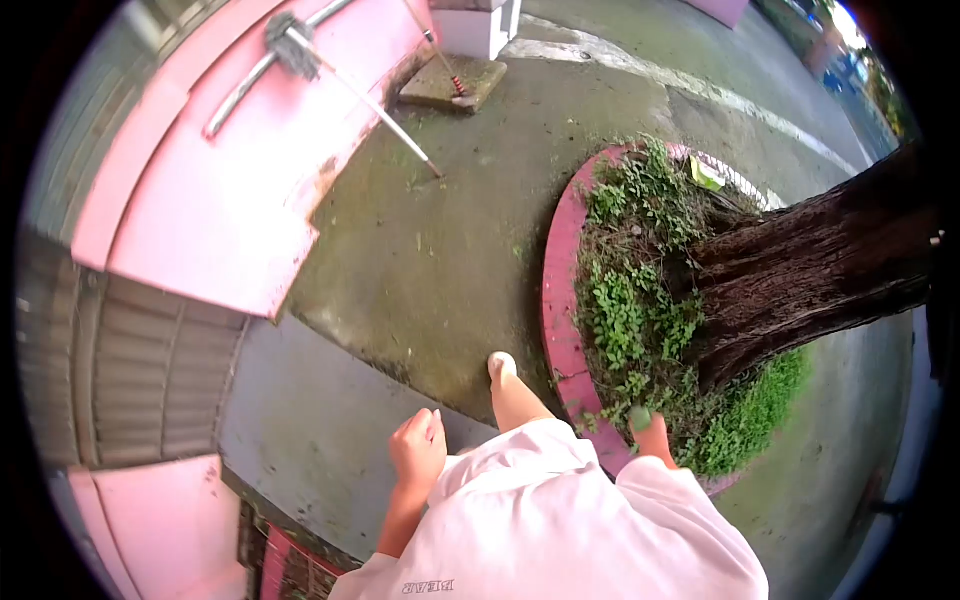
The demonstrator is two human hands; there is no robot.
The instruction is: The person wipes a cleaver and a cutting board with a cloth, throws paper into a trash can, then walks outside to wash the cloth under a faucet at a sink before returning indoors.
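My left hand (419, 446) is closed in a loose fist in front of my left hip, thumb uppermost, and no object shows in it. On the other side, my right hand (652, 440) hangs beside the white shirt (560, 500), over the edge of a round planter. A small, blurred green thing (640, 418) shows at its finger end; its kind is unclear, and the fingers are mostly hidden. Between the hands, a leg reaches forward with a light-coloured shoe (502, 366) on the concrete ground.
A thick tree trunk (810, 275) rises from the planter's plants, inside a pink curb (563, 270). A grey-headed mop (290, 45) leans on the pink wall (215, 190). Another stick (457, 85) stands on a concrete slab (485, 88). A corrugated gate (150, 370) is at left.
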